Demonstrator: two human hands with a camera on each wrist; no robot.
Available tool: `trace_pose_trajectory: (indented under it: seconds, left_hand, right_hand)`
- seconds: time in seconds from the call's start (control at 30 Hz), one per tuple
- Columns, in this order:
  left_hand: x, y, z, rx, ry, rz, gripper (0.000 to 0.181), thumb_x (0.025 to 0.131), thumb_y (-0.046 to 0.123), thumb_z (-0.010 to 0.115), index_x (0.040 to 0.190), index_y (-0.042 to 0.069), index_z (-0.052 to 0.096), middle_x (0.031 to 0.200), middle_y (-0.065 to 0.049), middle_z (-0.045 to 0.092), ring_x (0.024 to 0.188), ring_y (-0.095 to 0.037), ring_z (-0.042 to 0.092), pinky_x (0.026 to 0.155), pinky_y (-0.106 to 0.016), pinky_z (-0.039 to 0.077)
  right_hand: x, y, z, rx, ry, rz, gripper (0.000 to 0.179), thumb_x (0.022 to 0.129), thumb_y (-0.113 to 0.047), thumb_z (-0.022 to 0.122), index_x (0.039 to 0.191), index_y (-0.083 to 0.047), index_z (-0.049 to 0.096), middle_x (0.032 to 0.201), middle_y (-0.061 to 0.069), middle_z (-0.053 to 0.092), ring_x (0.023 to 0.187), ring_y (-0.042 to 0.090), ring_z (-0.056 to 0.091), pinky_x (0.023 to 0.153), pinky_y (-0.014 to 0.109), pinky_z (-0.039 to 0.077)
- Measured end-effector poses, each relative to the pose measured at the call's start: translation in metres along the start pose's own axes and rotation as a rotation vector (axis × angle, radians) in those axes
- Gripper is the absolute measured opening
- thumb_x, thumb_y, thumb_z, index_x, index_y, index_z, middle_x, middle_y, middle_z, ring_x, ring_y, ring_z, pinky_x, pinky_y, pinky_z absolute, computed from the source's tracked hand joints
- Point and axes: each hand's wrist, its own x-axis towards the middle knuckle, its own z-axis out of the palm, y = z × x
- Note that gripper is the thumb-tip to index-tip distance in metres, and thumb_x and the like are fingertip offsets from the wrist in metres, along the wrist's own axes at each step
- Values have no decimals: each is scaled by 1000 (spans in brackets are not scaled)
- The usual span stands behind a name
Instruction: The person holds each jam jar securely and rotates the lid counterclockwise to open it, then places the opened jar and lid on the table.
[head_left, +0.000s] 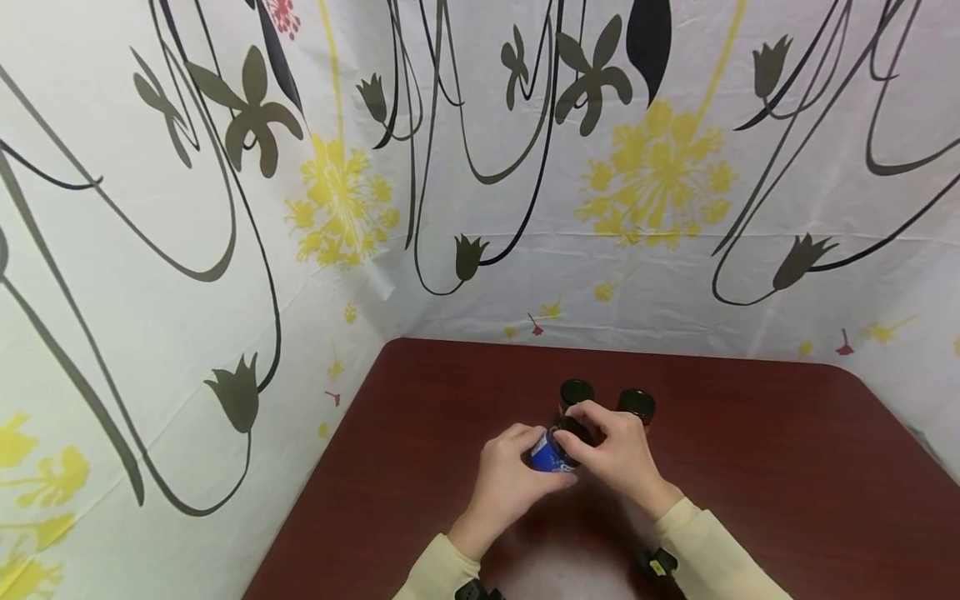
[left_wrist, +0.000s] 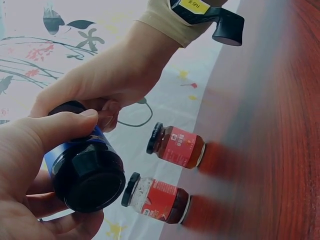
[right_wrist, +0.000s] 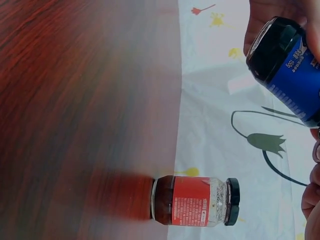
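Observation:
A dark glass jar with a blue label point(head_left: 546, 454) is held tilted above the table. My left hand point(head_left: 506, 475) grips its body, thumb along the near side. My right hand point(head_left: 618, 454) holds the black lid point(head_left: 574, 432), with thumb and fingers spread around it. In the left wrist view, the dark base of the blue-label jar point(left_wrist: 90, 180) faces the camera, and the right fingers point(left_wrist: 107, 112) are behind it at the lid end. Whether the lid is loose on the jar cannot be seen.
Two red-label jars with dark lids stand upright beyond my hands: one jar point(left_wrist: 177, 147) and another jar point(left_wrist: 159, 200), partly full. They rest on the reddish-brown wooden table point(head_left: 420, 467). A white patterned cloth point(head_left: 465, 200) hangs behind the table and at the left.

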Motion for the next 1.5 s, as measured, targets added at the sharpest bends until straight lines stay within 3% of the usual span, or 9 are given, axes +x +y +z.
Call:
trace_pose_trajectory:
  seconds: [0.27, 0.67, 1.07, 1.27, 1.5]
  left_hand:
    - [1, 0, 1, 7, 0, 4, 60, 72, 55, 87, 118, 20, 73, 102, 13, 63, 86, -5, 60, 71, -20, 54]
    - [-1, -1, 5, 34, 69, 25, 56, 69, 53, 90, 113, 22, 74, 99, 13, 62, 84, -5, 59, 70, -21, 54]
    - [-3, 1, 9, 29, 125, 32, 48, 67, 37, 95, 106, 21, 73, 93, 10, 59, 79, -6, 57, 66, -22, 53]
    - [-3, 2, 10, 100, 176, 73, 50, 67, 39, 95, 108, 20, 72, 94, 9, 59, 82, -7, 56, 68, -24, 52]
    - [-5, 0, 15, 277, 213, 165, 59, 68, 44, 93, 114, 15, 70, 99, 6, 58, 88, -7, 54, 73, -26, 53]
  right_hand:
    - [0, 0, -1, -6, 5, -13, 26, 84, -24, 83, 102, -28, 66, 65, -17, 47, 54, 3, 42, 50, 19, 34]
    - [-1, -1, 0, -107, -5, 39, 21, 88, -33, 78, 103, -28, 65, 63, -18, 46, 53, 2, 42, 49, 24, 35]
    - [-2, -3, 0, -164, -19, 79, 14, 96, -35, 67, 109, -30, 66, 66, -20, 52, 55, 2, 45, 51, 26, 37]
    - [-1, -4, 1, -183, 1, 139, 10, 97, -38, 66, 104, -31, 66, 55, -18, 43, 48, 3, 40, 47, 27, 33]
    - [0, -9, 4, -220, 13, 228, 13, 95, -46, 66, 92, -33, 63, 50, -15, 38, 45, 7, 36, 45, 30, 29]
